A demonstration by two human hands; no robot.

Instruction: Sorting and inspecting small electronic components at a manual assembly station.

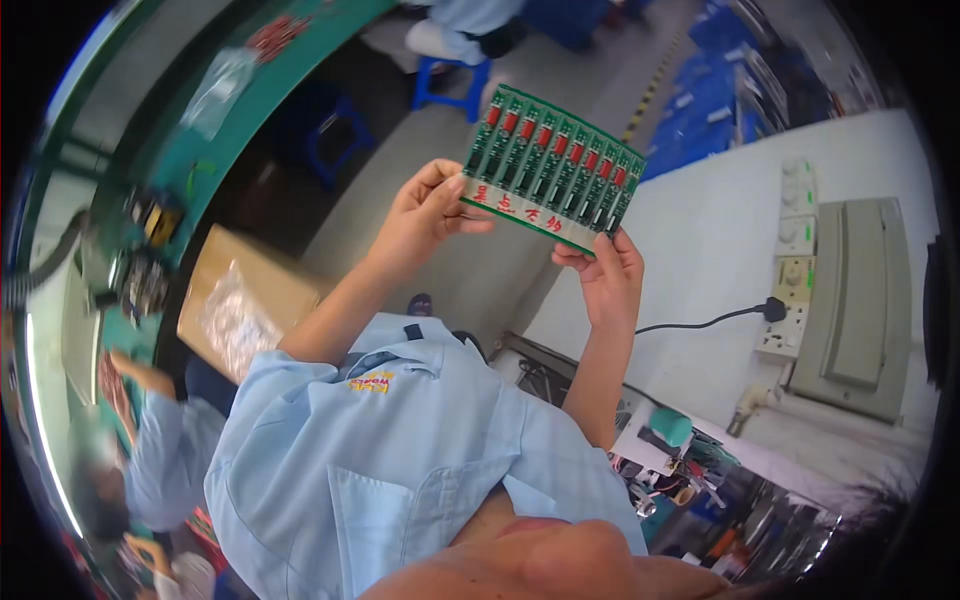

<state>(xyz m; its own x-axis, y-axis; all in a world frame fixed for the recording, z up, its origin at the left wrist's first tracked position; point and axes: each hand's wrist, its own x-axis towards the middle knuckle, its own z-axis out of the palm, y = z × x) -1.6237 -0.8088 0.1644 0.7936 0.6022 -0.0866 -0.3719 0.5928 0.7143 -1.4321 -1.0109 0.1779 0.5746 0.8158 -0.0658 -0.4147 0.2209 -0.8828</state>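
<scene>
A green circuit board panel (pixel 553 165) is held up in front of my chest, tilted down toward the right. It is made of several identical narrow boards side by side, each with a red part near its top and dark parts below. A pale strip with red handwriting runs along its lower edge. My left hand (pixel 432 208) pinches the panel's lower left corner between thumb and fingers. At the lower right corner, my right hand (pixel 609 272) grips the edge with the thumb on the near face.
On the right, a white wall carries sockets (pixel 797 270), a plugged-in black cable (pixel 700 322) and a grey box (pixel 857 300). A cardboard box (pixel 215 275) with a clear bag stands at left, near a green bench (pixel 265 105). Another person (pixel 175 450) works at lower left. Blue stools (pixel 450 85) stand beyond.
</scene>
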